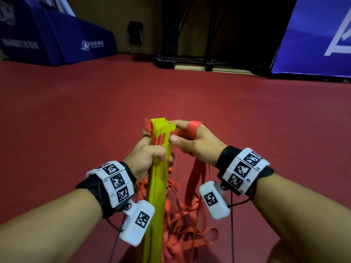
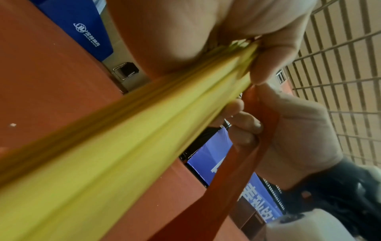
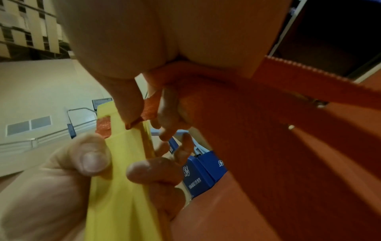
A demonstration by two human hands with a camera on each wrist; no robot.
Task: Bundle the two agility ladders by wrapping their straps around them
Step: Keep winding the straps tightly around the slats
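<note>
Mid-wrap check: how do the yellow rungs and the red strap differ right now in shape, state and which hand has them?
The yellow rungs are stiff flat slats, stacked into one straight bundle; the red strap is limp webbing, hanging in loose tangled loops toward the floor. The left hand grips the rungs around their upper part; the right hand pinches the strap, which loops over a finger, beside the bundle's top. Both are held up off the floor at that end.
</note>
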